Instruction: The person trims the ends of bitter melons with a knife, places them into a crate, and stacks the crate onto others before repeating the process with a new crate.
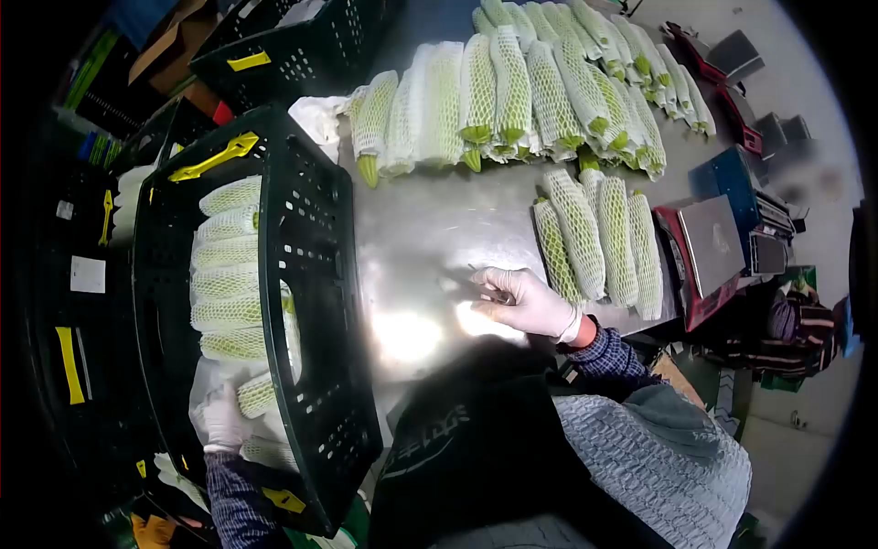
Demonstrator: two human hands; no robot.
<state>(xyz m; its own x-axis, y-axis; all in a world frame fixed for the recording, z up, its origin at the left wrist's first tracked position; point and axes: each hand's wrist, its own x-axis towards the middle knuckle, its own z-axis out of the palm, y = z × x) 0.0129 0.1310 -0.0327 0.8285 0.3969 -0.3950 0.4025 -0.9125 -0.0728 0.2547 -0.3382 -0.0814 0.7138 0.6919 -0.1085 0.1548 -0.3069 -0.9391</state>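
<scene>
The left hand (221,421) is at eight o'clock, inside the black crate (315,320), right beside a net-wrapped vegetable (256,395); I cannot tell whether its fingers grip it. Near the centre, over the metal table (430,215), the right hand (526,302) pinches a small dark object (498,296). More wrapped vegetables (512,82) lie around one o'clock, with a smaller group (618,242) toward three.
</scene>
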